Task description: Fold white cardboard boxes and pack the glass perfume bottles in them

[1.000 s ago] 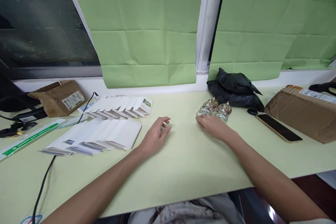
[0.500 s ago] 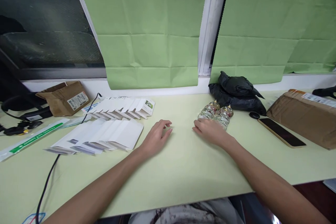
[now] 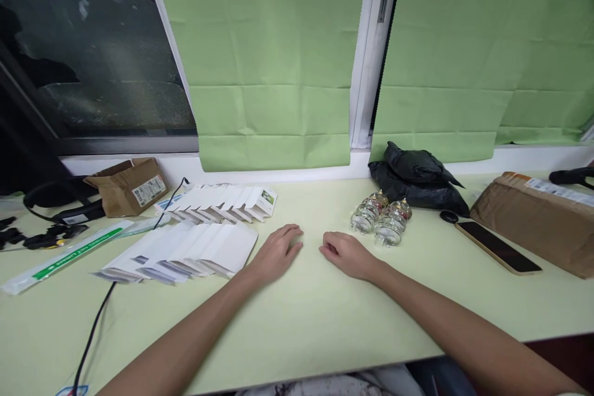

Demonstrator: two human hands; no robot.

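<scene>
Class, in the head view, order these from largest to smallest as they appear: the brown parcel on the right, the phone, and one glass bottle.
1. Parcel
2. Phone
3. Bottle

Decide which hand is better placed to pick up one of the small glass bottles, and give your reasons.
Right. The right hand rests empty on the table, just beside the bottles with nothing between. The left hand lies farther off, by the white cards, and would have to cross the right.

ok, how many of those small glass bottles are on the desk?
2. Both lie on their sides, side by side, in front of the black bag: left bottle, right bottle, just beyond the right hand. More could be hidden.
</scene>
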